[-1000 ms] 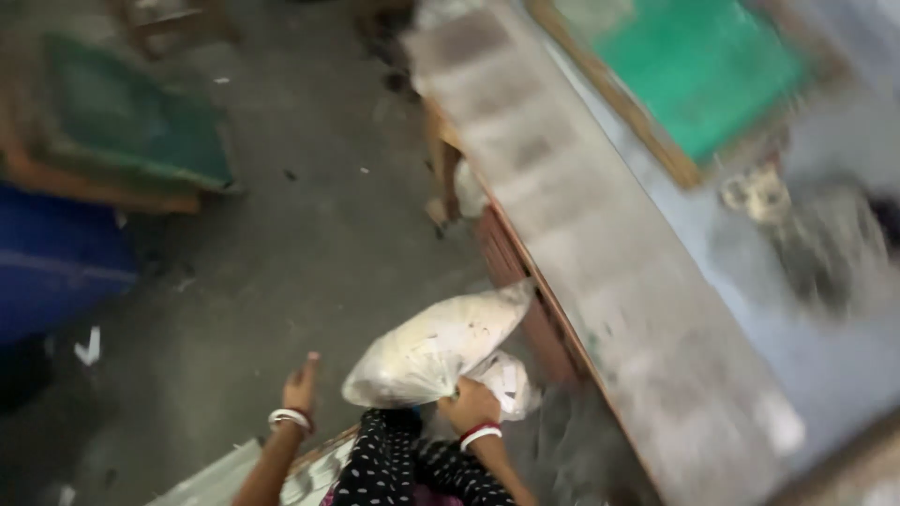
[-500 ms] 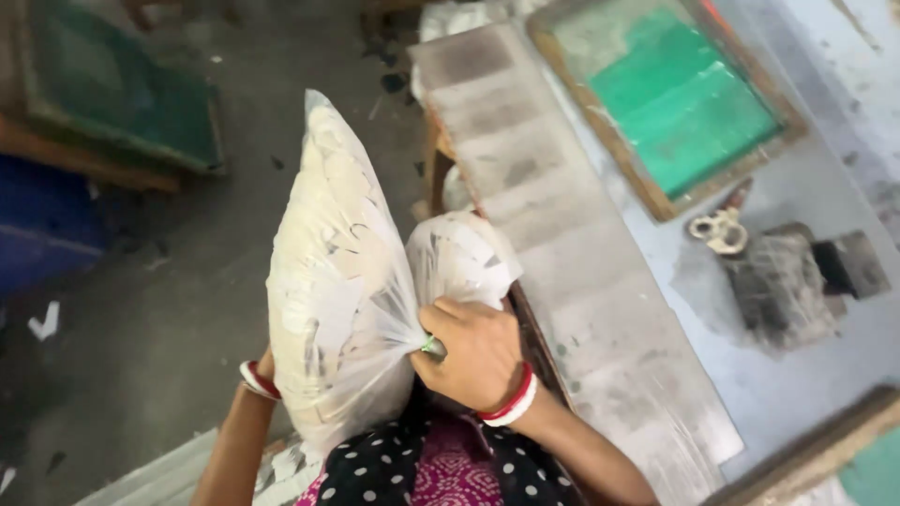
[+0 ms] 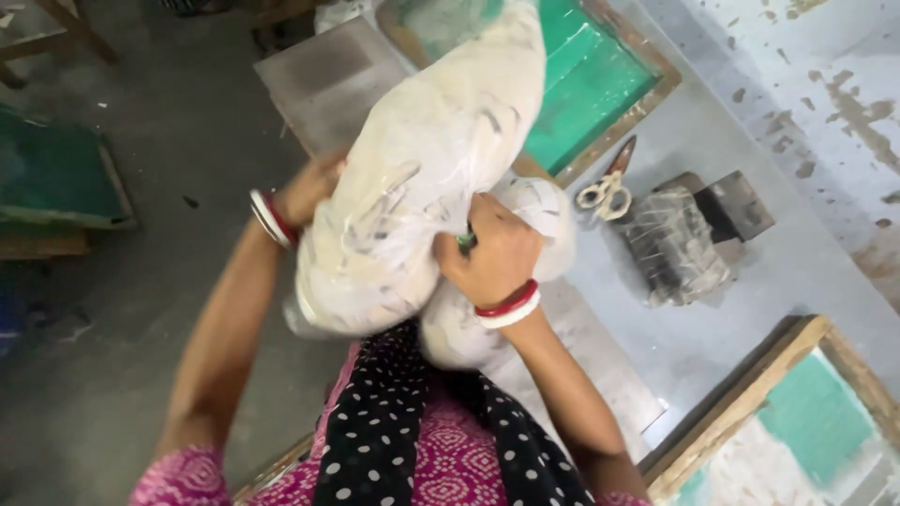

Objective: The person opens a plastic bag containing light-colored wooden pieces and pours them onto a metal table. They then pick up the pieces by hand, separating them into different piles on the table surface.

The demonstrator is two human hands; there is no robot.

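A large white plastic bag (image 3: 422, 178), stuffed and smudged, is held up in front of me over the edge of the work table. My right hand (image 3: 492, 253) grips it at its tied neck near the middle. My left hand (image 3: 309, 187) presses against the bag's left side, partly hidden behind it. A second bulge of the same white plastic (image 3: 548, 225) hangs to the right of and below my right hand.
A wooden frame with green mesh (image 3: 586, 84) lies on the grey table. Scissors (image 3: 605, 192) and a dark block wrapped in plastic (image 3: 670, 248) sit to its right. Another wooden frame (image 3: 750, 403) is at the lower right, and a green frame (image 3: 56, 178) stands on the floor at left.
The bag has been lifted from near the floor to chest height and swung toward the table. Both hands now hold it; the left hand was free a second ago.
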